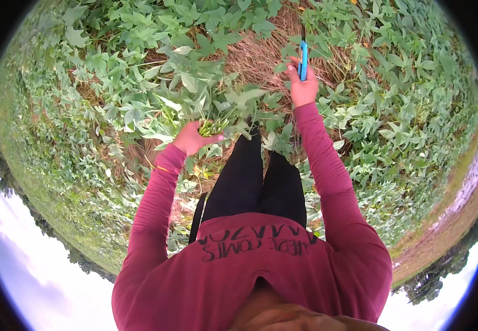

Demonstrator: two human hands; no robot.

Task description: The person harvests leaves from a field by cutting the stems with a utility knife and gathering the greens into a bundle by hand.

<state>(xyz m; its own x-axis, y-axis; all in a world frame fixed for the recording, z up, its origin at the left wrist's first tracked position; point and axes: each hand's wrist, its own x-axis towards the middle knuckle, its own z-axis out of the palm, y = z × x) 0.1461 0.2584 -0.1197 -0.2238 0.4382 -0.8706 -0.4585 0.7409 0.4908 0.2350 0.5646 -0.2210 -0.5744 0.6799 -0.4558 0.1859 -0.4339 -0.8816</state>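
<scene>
My left hand [190, 139] is closed around a bunch of cut leafy vine stems [211, 128]. Their green stem ends bundle by the thumb, and the leaves fan out away from me. Out to the right and farther forward, my right hand [304, 91] grips a blue-handled knife [303, 59]. Its dark, narrow front end points away from me and partly blends into the plants. The two hands are well apart, both over the vine bed.
Low green vines [382, 110] with lobed leaves spread on all sides. Dry brown straw [261, 55] shows between them ahead of me. My legs [250, 176] in black trousers stand among the leaves. A pale strip of ground [462, 193] runs along the far right.
</scene>
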